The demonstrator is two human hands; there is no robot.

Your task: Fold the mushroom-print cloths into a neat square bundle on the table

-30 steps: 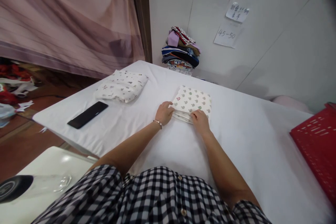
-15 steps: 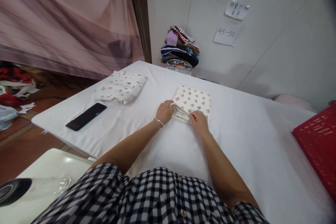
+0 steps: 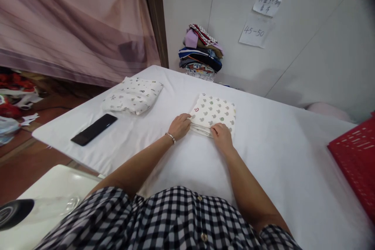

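Note:
A folded white cloth with grey, red and green prints lies on the white-covered table, its layered edge toward me. My left hand, with a bracelet on the wrist, is closed at the cloth's near left corner. The fingers of my right hand pinch the near edge, right of the middle. Farther left lies another white cloth with small prints, loosely folded, and no hand touches it.
A black phone lies on the table at left. At right stands a red basket. Folded clothes are stacked beyond the far edge. A clear bottle lies on a white surface at lower left.
My left hand has shifted slightly left along the cloth's near corner. The gap between the layers at the near edge has narrowed, and the top layer lies flatter.

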